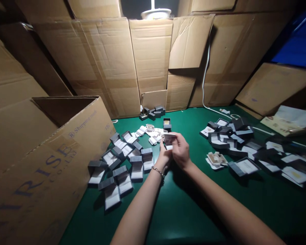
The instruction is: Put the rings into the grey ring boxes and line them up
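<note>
Both my hands meet above the green table (183, 204) near its middle. My right hand (181, 149) has its fingers curled round a small grey box (168, 139) with a pale inside, held up in front of me. My left hand (164, 156), with a thin bracelet at the wrist, is closed beneath the same box and touches it from below. Several open grey boxes with white lining (122, 166) lie just left of my hands. A loose heap of white inserts (151, 132) lies beyond them.
A big open cardboard carton (48, 160) stands at the left. A pile of dark boxes and lids (247, 149) covers the right side. A few shut grey boxes (154, 112) sit by the cardboard wall (150, 58). A white cable (206, 85) hangs down it.
</note>
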### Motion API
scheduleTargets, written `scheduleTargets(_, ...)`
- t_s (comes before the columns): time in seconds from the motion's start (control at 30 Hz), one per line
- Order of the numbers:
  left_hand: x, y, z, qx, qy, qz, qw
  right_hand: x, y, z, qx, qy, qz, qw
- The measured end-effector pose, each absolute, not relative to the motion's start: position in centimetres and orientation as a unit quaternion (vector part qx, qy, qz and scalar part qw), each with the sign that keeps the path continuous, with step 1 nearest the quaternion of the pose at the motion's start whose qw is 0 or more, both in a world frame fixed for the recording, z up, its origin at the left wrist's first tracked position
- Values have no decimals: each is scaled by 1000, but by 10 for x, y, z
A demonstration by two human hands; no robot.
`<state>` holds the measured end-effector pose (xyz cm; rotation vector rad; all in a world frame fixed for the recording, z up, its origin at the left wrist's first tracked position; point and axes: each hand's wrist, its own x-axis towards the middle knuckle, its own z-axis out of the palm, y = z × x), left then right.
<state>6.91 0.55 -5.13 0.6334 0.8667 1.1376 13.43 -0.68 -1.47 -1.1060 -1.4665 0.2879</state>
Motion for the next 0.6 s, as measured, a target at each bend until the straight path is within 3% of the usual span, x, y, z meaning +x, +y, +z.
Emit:
scheduleTargets(0.13,68,-1,-48,285,408,468,730,172,-9,-37,-534,-429,256,681)
scheduleTargets(0.37,63,-6,-43,331,381,445,740,189,-3,-41,-505,-242,489,669)
scheduleTargets(0.6,63,-3,-46,365,394,416,734,180,-9,-38,-494,-229,507,668)
